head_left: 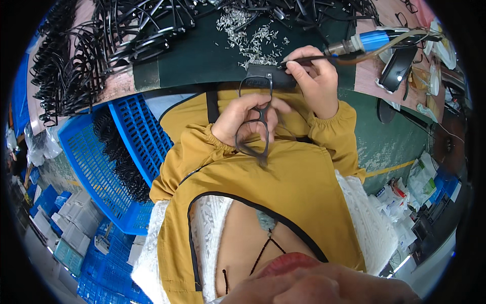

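Note:
In my left hand [242, 117], fingers curled round its middle, is a dark eyeglass frame [267, 133]. It is turned on end, with one rim toward the table edge and the other toward my body. A black block [281, 77] sits at the table's near edge, touching or just behind the upper rim. My right hand [318, 80] pinches a thin black pen-like tool [302, 60] between thumb and fingers. The tip is close to the block's far right corner. Just beyond lie many small silvery metal pieces [260, 44], loose on the dark green mat [192, 58].
Piles of black eyeglass parts [147, 38] cover the table's left and far side. A blue-and-metal cylindrical tool [372, 40] with a brownish tube lies at right, near a black case [397, 70]. Below left, a blue basket [86, 152] holds dark coiled pieces.

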{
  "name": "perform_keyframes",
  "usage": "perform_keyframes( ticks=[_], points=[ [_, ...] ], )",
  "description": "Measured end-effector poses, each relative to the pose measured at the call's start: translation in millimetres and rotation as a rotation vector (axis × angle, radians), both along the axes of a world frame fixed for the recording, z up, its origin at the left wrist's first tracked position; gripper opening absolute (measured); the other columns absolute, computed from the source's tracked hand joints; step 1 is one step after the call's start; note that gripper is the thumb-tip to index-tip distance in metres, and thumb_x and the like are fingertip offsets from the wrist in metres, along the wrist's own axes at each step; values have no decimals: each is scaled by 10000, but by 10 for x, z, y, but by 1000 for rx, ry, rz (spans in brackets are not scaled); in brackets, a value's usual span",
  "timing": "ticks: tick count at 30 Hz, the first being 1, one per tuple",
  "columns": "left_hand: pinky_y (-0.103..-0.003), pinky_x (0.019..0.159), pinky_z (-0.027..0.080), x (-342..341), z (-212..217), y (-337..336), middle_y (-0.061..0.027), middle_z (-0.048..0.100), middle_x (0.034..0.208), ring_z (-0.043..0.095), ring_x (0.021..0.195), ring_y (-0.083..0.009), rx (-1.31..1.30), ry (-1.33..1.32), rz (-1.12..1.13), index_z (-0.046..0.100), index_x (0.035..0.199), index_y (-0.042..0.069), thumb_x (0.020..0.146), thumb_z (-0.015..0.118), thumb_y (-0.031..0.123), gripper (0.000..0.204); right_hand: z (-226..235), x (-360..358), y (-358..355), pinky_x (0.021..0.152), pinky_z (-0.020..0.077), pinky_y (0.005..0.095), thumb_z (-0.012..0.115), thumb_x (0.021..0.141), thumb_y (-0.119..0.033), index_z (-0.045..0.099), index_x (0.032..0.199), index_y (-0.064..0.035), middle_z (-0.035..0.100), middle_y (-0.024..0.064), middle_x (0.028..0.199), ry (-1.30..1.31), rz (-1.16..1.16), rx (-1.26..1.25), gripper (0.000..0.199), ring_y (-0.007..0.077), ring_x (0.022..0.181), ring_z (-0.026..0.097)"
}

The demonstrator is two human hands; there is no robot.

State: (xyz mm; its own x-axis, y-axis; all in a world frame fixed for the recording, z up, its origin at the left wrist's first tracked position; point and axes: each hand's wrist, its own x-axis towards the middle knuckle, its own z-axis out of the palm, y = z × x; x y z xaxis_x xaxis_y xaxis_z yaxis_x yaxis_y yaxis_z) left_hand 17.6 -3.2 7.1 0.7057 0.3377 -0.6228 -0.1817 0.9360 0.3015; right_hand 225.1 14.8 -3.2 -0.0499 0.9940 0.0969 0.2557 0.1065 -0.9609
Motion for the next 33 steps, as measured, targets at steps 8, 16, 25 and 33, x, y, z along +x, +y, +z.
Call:
perform_keyframes(
  ticks=[8,16,25,33],
  points=[
    [-270,522,501,17,-92,-1,-100,627,658,650,543,-236,149,48,134,616,1320,-73,1023,471,208,434,-93,-33,41,682,487,236,705,890,35,680,983,49,656,88,926,-24,109,90,97,117,770,608],
    [-238,495,467,40,-49,20,-112,665,681,699,583,-215,245,48,90,638,1265,-66,1034,451,137,360,18,-42,199,605,511,351,713,764,-40,651,848,13,646,89,909,-395,268,451,117,276,760,615],
    [-235,484,456,42,48,18,-100,658,679,683,558,-203,229,122,84,644,1262,-48,1032,462,157,358,-8,-16,190,577,440,280,706,879,-25,674,925,23,637,75,851,-224,228,254,74,137,644,524],
    [-232,491,457,7,-30,51,-100,648,659,684,562,-203,180,47,83,642,1275,-44,1025,465,182,381,26,-58,279,605,506,336,733,833,-80,663,906,-2,607,90,813,-353,309,348,127,249,692,620]
  ],
)
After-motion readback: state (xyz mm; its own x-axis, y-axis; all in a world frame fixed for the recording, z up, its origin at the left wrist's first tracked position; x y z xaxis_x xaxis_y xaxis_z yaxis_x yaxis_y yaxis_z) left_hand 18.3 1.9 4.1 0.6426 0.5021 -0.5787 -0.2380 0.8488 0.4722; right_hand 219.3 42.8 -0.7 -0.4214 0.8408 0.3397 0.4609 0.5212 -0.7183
